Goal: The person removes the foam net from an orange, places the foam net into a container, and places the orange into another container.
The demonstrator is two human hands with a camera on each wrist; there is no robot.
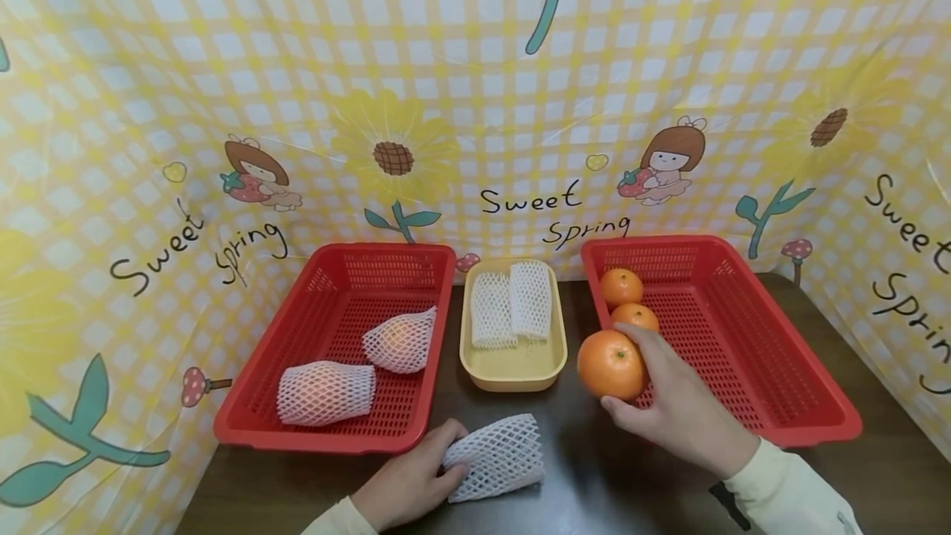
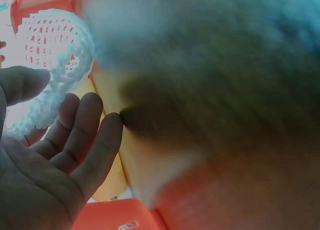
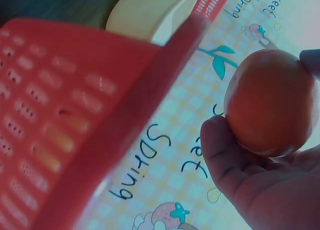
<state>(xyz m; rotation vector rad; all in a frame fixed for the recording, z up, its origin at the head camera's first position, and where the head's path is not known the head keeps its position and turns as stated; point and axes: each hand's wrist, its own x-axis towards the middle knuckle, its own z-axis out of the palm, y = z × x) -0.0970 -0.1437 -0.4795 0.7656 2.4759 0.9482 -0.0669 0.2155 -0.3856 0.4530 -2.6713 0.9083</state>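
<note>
My left hand (image 1: pixel 416 477) pinches a white foam net sleeve (image 1: pixel 499 459) between thumb and fingers, low over the table in front of the yellow tray. In the left wrist view the net (image 2: pixel 55 50) shows its round open end. An orange (image 1: pixel 612 365) is gripped by my right hand (image 1: pixel 687 403) above the near left edge of the right red basket (image 1: pixel 750 337). The right wrist view shows the orange (image 3: pixel 272 102) between thumb and fingertips. Two more oranges, one at the back (image 1: pixel 621 288) and one nearer (image 1: pixel 636 319), lie along that basket's left wall.
The left red basket (image 1: pixel 327 312) holds two fruits in white nets, one in front (image 1: pixel 327 392) and one behind it (image 1: pixel 401 341). Between the baskets stands a yellow tray (image 1: pixel 513 378) with folded foam nets (image 1: pixel 531 300). A checked cloth (image 1: pixel 490 139) hangs behind.
</note>
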